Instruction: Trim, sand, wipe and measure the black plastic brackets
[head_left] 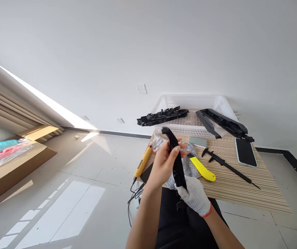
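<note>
A long black plastic part (pixel 179 169) with a hooked upper end is held between both hands, tilted above the front edge of the table. My bare left hand (pixel 165 162) wraps round its middle, thumb across the front. Lower down, my right hand (pixel 194 195), in a white knit glove with an orange cuff, grips the bottom end. Just behind the part lie a grey cloth (pixel 190 167) and a yellow utility knife (pixel 203 169). Left of my left hand is a yellow pen-shaped power tool (pixel 143 162) with a cord.
A white plastic basket (pixel 190 131) at the back carries black plastic parts (pixel 164 116) and more long parts (pixel 223 122) over its rim. Black calipers (pixel 228 166) and a phone (pixel 245 152) lie on the wooden table (pixel 262 186). A cardboard box (pixel 16 169) stands on the floor at left.
</note>
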`<state>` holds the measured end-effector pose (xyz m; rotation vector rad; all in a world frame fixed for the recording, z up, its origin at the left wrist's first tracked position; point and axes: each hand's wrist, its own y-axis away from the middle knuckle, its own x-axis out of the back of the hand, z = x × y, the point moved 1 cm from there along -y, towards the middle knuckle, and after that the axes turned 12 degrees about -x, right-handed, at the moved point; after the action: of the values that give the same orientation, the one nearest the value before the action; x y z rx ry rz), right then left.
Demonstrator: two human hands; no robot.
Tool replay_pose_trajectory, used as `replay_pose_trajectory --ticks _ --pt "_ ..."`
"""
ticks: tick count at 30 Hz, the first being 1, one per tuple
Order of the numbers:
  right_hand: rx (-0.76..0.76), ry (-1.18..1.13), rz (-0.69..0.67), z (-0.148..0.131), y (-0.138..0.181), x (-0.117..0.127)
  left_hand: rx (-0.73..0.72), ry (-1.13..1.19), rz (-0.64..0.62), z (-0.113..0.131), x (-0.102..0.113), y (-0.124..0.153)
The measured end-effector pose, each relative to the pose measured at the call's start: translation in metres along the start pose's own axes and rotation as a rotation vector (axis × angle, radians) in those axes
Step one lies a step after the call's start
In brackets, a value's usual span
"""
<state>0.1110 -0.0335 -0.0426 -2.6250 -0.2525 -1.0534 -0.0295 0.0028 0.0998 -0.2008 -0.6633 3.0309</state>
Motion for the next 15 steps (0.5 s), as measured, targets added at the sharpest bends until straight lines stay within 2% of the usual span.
replay_pose_trajectory --ticks 2,4,8,10,15 --pt "0.028 -0.011 0.048 0.002 0.000 -0.002 0.021 -0.019 -0.123 -0.002 -0.009 0.005" --pt "0.024 -0.028 0.084 0.006 -0.001 -0.005 0.040 -0.040 -0.192 -0.006 -0.016 0.009" --pt "-0.014 -0.029 0.038 0.009 -0.003 -0.008 0.065 -0.054 -0.180 -0.009 -0.018 0.008" --pt "-0.043 -0.012 0.020 0.008 -0.003 -0.007 0.091 -0.011 -0.227 -0.006 -0.016 0.006" --pt "-0.054 0.048 0.032 0.000 -0.004 -0.011 0.146 0.065 -0.478 0.006 -0.012 0.009"
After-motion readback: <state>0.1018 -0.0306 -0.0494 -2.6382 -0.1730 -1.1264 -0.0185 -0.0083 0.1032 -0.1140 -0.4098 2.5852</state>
